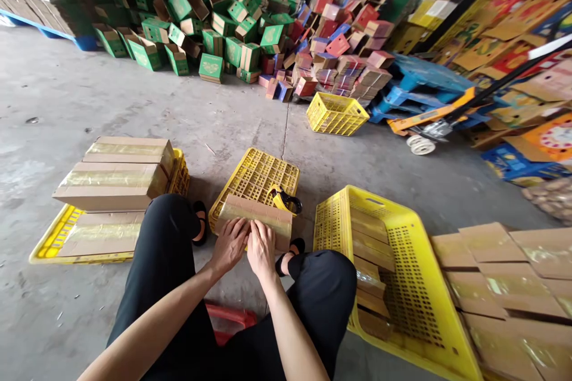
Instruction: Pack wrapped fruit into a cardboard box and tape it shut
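Note:
A closed brown cardboard box (254,214) with shiny tape along it lies on an upturned yellow crate (261,169) between my feet. My left hand (230,243) grips the near edge of this box, its fingers bent over the top. Right beside it, my right hand (261,244) holds the same edge, with the two thumbs close together. Behind the box's right end, a tape dispenser (286,199) with a black handle rests on the crate.
Taped boxes (114,178) are stacked on yellow crates at the left. A large yellow crate (415,286) at the right holds several boxes, and more boxes (513,274) lie beyond it. Farther off are a small yellow crate (335,113), a pallet jack (435,119) and heaped green cartons (210,65).

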`<state>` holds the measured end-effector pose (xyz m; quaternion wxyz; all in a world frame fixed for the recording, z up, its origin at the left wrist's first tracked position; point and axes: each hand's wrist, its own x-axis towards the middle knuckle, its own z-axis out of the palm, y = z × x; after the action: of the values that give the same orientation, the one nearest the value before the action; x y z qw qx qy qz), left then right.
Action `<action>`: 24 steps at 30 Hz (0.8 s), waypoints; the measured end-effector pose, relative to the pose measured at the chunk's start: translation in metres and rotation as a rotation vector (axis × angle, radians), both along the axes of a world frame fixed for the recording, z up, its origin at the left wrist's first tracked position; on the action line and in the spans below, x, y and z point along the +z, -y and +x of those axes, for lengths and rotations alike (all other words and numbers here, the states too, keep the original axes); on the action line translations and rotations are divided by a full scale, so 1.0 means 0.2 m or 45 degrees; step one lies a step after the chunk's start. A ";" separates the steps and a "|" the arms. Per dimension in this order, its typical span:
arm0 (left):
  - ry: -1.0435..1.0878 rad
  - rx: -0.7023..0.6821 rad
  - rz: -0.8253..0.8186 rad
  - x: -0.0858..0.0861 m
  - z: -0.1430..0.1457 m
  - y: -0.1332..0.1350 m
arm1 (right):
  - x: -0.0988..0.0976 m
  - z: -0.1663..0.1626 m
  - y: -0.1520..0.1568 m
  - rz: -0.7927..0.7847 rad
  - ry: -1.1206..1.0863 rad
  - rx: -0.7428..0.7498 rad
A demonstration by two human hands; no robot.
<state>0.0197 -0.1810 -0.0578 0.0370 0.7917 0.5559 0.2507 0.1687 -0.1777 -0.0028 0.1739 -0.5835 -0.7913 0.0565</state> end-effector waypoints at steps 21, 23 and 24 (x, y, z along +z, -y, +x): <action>0.099 0.278 -0.061 0.07 -0.15 -0.14 | -0.07 -0.21 -0.06 -0.040 -0.015 0.049; 0.108 0.298 -0.075 0.08 -0.15 -0.12 | -0.06 -0.24 -0.08 -0.061 -0.019 0.081; 0.110 0.301 -0.082 0.08 -0.15 -0.12 | -0.06 -0.25 -0.09 -0.067 -0.019 0.090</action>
<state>-0.0102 -0.1576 -0.0421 0.0565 0.7076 0.6509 0.2693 0.1181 -0.1597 -0.0146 0.1622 -0.5591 -0.8083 0.0878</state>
